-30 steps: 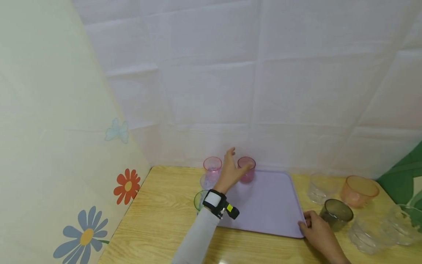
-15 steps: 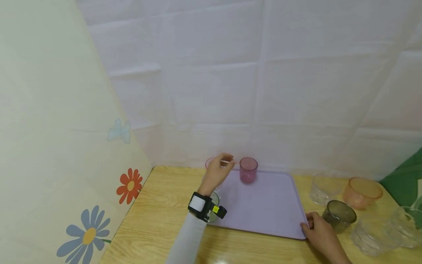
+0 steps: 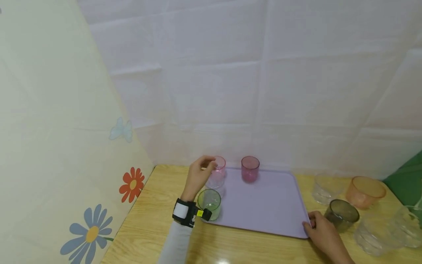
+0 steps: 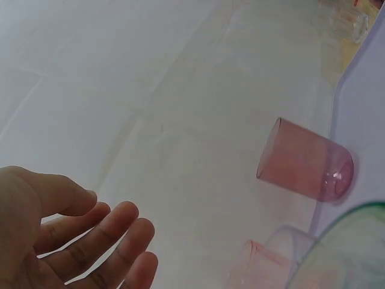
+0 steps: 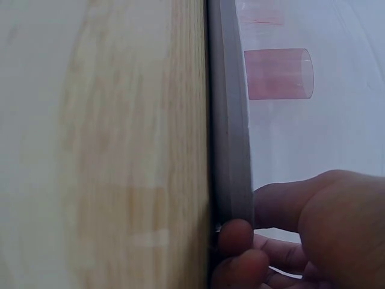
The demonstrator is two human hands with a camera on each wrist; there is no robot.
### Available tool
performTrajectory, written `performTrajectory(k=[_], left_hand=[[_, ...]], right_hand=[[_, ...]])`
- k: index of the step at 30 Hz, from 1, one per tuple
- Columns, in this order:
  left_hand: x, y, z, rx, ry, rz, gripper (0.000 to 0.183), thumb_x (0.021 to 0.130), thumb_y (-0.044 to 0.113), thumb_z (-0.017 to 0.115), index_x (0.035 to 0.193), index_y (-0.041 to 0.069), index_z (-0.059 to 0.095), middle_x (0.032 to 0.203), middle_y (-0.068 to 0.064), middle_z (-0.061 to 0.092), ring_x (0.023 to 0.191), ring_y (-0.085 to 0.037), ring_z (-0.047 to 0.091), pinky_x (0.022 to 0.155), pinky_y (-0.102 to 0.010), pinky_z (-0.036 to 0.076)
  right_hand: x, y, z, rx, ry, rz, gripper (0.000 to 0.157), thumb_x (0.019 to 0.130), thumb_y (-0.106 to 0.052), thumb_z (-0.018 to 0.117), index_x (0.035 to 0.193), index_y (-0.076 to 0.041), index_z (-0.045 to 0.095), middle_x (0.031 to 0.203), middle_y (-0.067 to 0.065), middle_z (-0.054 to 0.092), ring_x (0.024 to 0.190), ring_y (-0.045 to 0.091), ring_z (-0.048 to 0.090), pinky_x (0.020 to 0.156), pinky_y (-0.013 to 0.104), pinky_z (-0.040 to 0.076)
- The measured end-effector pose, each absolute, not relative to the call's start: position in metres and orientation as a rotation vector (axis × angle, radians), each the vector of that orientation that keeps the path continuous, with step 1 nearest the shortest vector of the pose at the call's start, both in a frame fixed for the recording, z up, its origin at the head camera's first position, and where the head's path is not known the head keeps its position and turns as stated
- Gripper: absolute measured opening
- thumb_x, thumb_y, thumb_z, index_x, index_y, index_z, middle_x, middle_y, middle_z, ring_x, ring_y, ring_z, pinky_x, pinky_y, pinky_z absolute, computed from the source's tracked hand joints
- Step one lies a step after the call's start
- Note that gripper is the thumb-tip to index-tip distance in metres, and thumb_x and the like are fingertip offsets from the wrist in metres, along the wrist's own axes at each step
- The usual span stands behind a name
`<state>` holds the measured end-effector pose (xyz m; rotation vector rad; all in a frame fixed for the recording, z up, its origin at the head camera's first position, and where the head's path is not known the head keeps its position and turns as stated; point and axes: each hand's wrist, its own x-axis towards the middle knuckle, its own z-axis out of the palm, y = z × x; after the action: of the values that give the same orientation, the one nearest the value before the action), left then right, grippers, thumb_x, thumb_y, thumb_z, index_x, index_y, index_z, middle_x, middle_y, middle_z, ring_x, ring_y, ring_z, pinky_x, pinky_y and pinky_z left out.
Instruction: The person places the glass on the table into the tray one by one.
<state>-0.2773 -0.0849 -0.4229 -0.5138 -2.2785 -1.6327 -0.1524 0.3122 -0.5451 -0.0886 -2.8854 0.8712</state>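
Note:
My left hand (image 3: 197,176) hovers by the left edge of the lavender tray (image 3: 257,205), fingers loosely bent with nothing between them. In the head view it slightly overlaps a light pink cup (image 3: 220,167). Below that cup are a clear cup (image 3: 216,183) and a green cup (image 3: 210,203) at the tray's left side. A magenta cup (image 3: 250,169) stands upright near the tray's back edge, apart from the hand. At the tray's front right corner my right hand (image 3: 324,234) pinches the rim, thumb on top and fingertips (image 5: 236,236) underneath.
Right of the tray on the wooden table (image 3: 158,205) stand a clear cup (image 3: 326,189), an orange bowl (image 3: 364,194), a dark grey cup (image 3: 342,216) and more clear glassware (image 3: 372,238). A white sheet (image 3: 211,91) hangs close behind the tray.
My left hand has moved left, away from the magenta cup, uncovering the green, clear and light pink cups. The right hand keeps its grip on the tray's corner.

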Motion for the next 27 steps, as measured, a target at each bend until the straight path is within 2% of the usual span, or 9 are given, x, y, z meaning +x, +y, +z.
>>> performTrajectory(k=[7,16,24,27], left_hand=[[-0.274,-0.106,-0.441,-0.394,-2.223,-1.689,0.016,0.103,0.005,0.065,0.114,0.0,0.075,0.1,-0.021,0.078,0.086,-0.033,0.077,0.069,-0.019,0.058],[-0.267,-0.122,-0.472,-0.171,-2.222,-1.75,0.018,0.104,0.005,0.064,0.115,-0.006,0.073,0.1,-0.024,0.076,0.085,-0.031,0.076,0.067,-0.019,0.057],[-0.264,-0.134,-0.503,-0.037,-2.309,-1.744,0.022,0.104,0.003,0.061,0.12,-0.009,0.07,0.099,-0.022,0.076,0.083,-0.026,0.075,0.067,-0.028,0.061],[-0.263,-0.138,-0.516,-0.005,-2.357,-1.748,0.023,0.103,0.004,0.063,0.121,-0.009,0.07,0.098,-0.021,0.075,0.081,-0.022,0.074,0.065,-0.026,0.06]], right_hand=[[-0.152,0.314,-0.548,-0.074,-2.892,0.889,0.035,0.097,-0.012,0.069,0.115,0.016,0.058,0.082,0.003,0.062,0.075,0.017,0.055,0.065,0.033,0.045],[-0.148,0.313,-0.548,-0.047,-2.83,0.836,0.031,0.095,-0.011,0.072,0.11,0.014,0.06,0.08,0.002,0.059,0.071,0.013,0.05,0.063,0.031,0.042],[-0.151,0.309,-0.548,-0.061,-2.817,0.86,0.032,0.093,-0.011,0.072,0.111,0.013,0.06,0.079,0.002,0.061,0.07,0.011,0.051,0.062,0.03,0.042],[-0.152,0.309,-0.549,-0.066,-2.828,0.874,0.032,0.094,-0.011,0.071,0.112,0.013,0.06,0.08,0.003,0.061,0.071,0.013,0.052,0.063,0.031,0.042]])
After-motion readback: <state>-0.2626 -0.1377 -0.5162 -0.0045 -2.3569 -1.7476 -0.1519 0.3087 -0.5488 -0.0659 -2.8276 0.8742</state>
